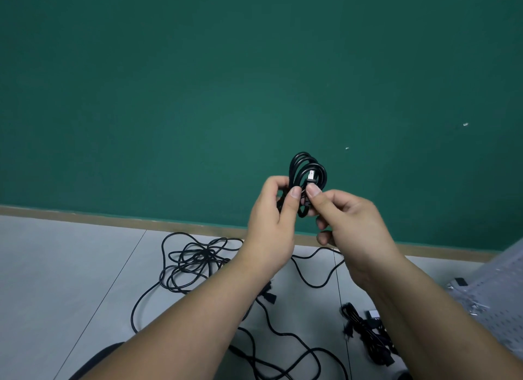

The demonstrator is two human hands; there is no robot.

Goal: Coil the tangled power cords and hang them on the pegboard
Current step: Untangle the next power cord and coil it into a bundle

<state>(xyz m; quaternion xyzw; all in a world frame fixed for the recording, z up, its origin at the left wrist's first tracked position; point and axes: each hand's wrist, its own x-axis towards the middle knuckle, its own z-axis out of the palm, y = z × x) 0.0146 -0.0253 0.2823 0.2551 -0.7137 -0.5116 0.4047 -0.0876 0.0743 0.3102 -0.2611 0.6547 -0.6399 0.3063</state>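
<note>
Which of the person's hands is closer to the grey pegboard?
Right. The right hand sits up and left of the pegboard; the left hand is farther left, across the coiled cord.

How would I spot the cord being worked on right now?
Before the green wall, the left hand and right hand hold a black coiled cord. It alone is lifted; the other cords lie on the floor.
</note>
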